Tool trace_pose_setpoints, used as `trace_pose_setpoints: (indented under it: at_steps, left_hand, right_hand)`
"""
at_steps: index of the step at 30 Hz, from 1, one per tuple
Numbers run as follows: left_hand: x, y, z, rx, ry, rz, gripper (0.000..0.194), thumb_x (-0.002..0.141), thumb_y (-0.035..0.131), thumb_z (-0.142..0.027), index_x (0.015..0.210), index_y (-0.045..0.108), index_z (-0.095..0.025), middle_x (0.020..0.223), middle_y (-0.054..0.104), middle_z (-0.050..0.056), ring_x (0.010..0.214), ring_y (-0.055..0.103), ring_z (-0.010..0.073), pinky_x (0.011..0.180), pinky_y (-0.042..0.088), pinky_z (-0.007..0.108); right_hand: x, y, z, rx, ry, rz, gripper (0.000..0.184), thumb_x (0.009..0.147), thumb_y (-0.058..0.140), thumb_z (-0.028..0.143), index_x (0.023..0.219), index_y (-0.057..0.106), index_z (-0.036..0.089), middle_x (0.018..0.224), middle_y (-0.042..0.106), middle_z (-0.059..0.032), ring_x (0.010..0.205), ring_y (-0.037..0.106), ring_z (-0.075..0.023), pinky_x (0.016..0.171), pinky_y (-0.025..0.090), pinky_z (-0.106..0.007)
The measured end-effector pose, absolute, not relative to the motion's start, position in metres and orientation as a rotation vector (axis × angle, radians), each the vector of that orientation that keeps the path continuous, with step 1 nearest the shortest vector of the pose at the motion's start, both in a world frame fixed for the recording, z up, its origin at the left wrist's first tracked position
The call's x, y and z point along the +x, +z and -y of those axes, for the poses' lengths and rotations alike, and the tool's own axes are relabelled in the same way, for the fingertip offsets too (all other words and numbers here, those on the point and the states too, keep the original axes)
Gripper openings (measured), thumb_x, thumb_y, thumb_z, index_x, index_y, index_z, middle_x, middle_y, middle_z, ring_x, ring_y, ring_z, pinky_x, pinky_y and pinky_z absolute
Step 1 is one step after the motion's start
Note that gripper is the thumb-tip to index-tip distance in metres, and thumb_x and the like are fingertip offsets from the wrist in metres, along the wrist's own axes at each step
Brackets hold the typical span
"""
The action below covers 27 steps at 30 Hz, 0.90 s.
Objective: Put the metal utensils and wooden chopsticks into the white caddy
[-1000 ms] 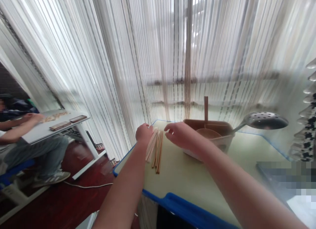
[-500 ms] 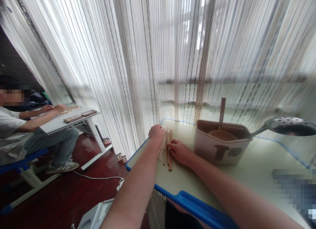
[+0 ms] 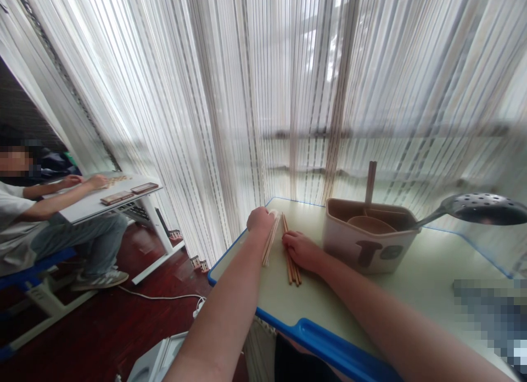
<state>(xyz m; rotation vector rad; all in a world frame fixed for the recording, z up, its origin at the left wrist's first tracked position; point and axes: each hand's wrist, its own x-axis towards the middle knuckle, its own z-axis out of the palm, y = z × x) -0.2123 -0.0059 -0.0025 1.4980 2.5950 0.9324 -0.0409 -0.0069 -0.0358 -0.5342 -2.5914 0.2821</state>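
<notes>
Wooden chopsticks lie in two small groups on a pale green table (image 3: 329, 310) with a blue rim. My left hand (image 3: 260, 219) rests curled over the far end of the paler chopsticks (image 3: 269, 245) at the left. My right hand (image 3: 302, 251) lies closed over the darker chopsticks (image 3: 292, 270), whose near ends stick out toward me. Just right of that hand stands a beige utensil holder (image 3: 369, 242).
A brown stick (image 3: 370, 183) stands upright in the holder and a perforated metal ladle (image 3: 481, 208) leans out to its right. White curtains hang behind the table. At the far left another person sits at a white table (image 3: 102, 202). A cable lies on the dark red floor.
The view swung left, then steadied. My right hand dropped from above the chopsticks onto them and drew the darker ones to the right, away from the paler ones under my left hand.
</notes>
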Motion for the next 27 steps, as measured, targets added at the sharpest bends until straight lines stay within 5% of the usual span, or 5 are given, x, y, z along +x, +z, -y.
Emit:
trace_pose_setpoints:
  at_steps: [19,27]
  left_hand:
    - [-0.208,-0.01,-0.003,1.623,0.99,-2.501,0.023,0.077,0.051,-0.03,0.089,0.068,-0.018,0.089,0.069,0.011,0.085,0.062,0.021,0.072,0.044,0.028]
    - [-0.204,-0.015,-0.01,1.834,1.122,-2.254,0.037,0.069,0.06,-0.018,0.106,0.064,-0.017,0.103,0.067,0.008,0.091,0.062,0.0182,0.08,0.047,0.027]
  right_hand:
    - [-0.034,-0.038,0.002,-0.444,0.453,2.388,0.019,0.068,0.039,0.004,0.072,0.049,0.019,0.08,0.051,-0.0016,0.081,0.045,-0.016,0.075,0.038,-0.028]
    - [-0.035,-0.007,0.014,-0.354,0.344,1.928,0.021,0.088,0.036,0.017,0.1,0.054,0.019,0.102,0.054,-0.0085,0.095,0.053,-0.0175,0.084,0.044,-0.033]
